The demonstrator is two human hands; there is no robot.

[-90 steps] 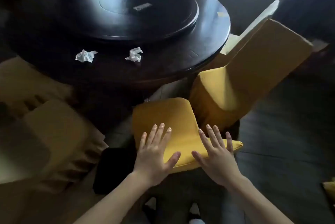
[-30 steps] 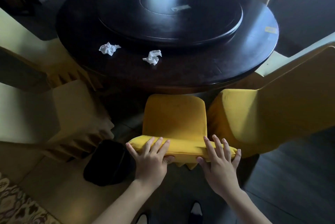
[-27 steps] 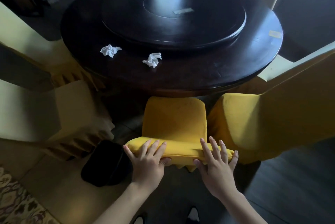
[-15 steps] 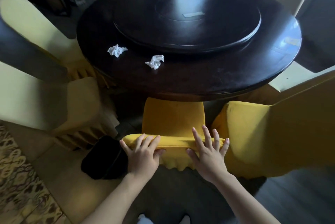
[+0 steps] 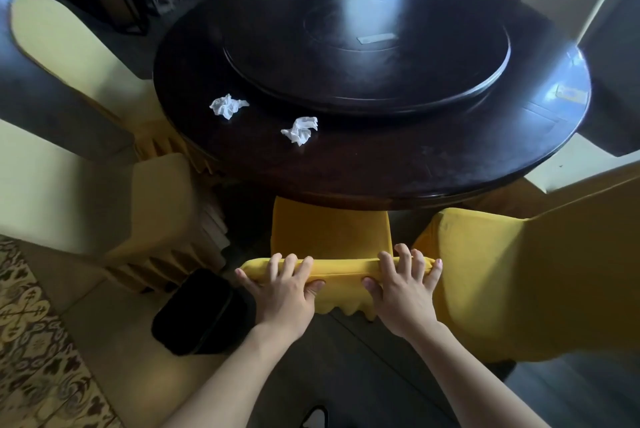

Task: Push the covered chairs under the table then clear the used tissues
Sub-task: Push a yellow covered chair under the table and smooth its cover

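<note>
Compared w/ 0.5 s ago, the yellow covered chair (image 5: 330, 237) is sitting further under the table (image 5: 381, 178), its seat front now hidden below the rim; both hands are staying on the backrest top. Left hand (image 5: 285, 292) is gripping the top edge, fingers (image 5: 289, 263) curling over it close together, thumb underneath; right hand (image 5: 405, 292) is gripping likewise, fingers slightly spread, thumb under the edge. Two crumpled tissues are lying on the dark round table, near its left-front part: left tissue (image 5: 227, 106) and right tissue (image 5: 300, 129), apart from each other, just outside the raised turntable (image 5: 367, 56) at the centre. A second covered chair (image 5: 519, 275) is standing just beside the held one on the right, not yet under the table. Pale covered chairs (image 5: 104, 205) are ringing the left side and far side. A black bin (image 5: 201, 313) is standing on the floor at lower left, near a patterned rug (image 5: 31, 341).
</note>
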